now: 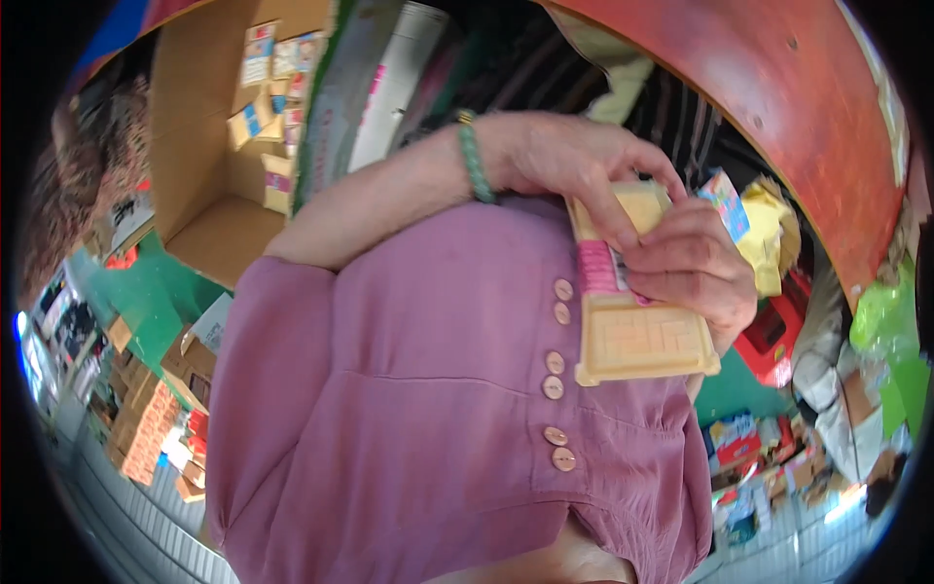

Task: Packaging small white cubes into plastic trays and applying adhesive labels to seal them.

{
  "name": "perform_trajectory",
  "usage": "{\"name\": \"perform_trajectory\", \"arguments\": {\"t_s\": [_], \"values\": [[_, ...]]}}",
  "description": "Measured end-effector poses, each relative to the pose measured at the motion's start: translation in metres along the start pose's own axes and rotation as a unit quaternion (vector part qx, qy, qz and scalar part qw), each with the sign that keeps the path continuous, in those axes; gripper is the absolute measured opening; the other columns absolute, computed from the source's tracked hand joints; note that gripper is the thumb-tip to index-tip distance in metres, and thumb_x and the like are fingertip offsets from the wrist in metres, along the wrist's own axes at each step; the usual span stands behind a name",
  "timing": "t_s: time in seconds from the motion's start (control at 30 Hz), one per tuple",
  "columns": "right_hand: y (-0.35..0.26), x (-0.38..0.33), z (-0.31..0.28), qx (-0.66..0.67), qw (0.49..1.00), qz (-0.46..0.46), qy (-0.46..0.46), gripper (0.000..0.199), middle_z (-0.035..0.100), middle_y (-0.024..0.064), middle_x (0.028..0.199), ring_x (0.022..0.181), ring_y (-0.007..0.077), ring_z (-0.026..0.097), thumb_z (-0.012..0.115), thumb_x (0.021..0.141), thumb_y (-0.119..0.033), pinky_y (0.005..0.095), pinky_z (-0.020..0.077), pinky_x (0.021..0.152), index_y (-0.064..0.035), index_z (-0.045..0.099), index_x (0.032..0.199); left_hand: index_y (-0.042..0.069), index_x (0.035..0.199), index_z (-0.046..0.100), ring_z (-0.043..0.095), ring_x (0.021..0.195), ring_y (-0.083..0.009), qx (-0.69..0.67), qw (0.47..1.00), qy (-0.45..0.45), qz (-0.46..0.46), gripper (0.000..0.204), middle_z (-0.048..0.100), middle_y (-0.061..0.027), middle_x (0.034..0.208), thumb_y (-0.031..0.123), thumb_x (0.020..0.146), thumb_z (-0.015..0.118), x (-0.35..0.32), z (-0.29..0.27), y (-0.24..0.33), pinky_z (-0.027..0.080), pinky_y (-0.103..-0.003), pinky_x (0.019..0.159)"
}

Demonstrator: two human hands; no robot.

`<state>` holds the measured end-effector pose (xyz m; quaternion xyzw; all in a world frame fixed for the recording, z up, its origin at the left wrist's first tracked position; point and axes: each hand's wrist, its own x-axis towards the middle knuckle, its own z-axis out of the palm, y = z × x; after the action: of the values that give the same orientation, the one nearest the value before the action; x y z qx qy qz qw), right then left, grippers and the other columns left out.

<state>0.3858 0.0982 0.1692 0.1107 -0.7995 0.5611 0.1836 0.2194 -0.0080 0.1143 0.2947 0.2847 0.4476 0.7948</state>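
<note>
"Where was the pale cream, rectangular plastic pack with the pink band (645,338)?"

"In front of the mauve blouse with round buttons (438,316), just right of the button row."

"Which way did it point?"

"Its long axis ran away from the chest, leaning only slightly sideways. The maze-patterned end faced the wearer; the other end pointed outward."

"And the hands?"

"The right hand (699,265) was curled closed over its right edge, across the band. The left hand (569,161), wearing a green braided bracelet (474,164), was half-closed around the outward end, its thumb on the face near the band."
</note>
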Motion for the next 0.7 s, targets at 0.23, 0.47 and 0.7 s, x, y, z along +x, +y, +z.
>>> {"name": "perform_trajectory", "arguments": {"t_s": [0.23,0.47,0.7], "values": [[-0.005,0.021,0.001,0.012,0.999,0.002,-0.043,0.033,0.066,0.0141,0.09,0.085,0.0299,0.058,0.07,0.063,-0.023,0.0402,0.0447,0.076,0.0018,0.067,0.083,-0.001,0.128,0.044,0.053,0.105,-0.0114,-0.054,0.998,0.008,0.043,0.066,0.061,-0.007,0.108,0.006,0.07,0.075,-0.016,0.001,0.001,0.043,-0.026,0.089],[-0.003,0.057,0.017,-0.08,0.996,0.016,-0.042,0.044,0.061,0.0168,0.111,0.102,0.037,0.058,0.078,0.062,-0.013,0.0418,0.0476,0.083,-0.0003,0.064,0.102,0.002,0.135,0.039,0.057,0.099,-0.0135,-0.015,0.958,0.251,0.139,0.069,0.059,-0.0067,0.105,0.004,0.073,0.07,-0.132,0.0,0.005,0.046,-0.027,0.085],[0.0,0.044,0.014,-0.039,0.991,0.125,-0.027,0.041,0.063,0.0147,0.109,0.096,0.0291,0.061,0.078,0.065,-0.011,0.0349,0.0494,0.08,0.0004,0.064,0.101,0.002,0.126,0.047,0.056,0.08,-0.0189,-0.263,0.796,0.383,0.389,0.046,0.056,-0.0113,0.103,0.011,0.084,0.063,-0.312,-0.023,-0.056,0.05,-0.026,0.065]]}}
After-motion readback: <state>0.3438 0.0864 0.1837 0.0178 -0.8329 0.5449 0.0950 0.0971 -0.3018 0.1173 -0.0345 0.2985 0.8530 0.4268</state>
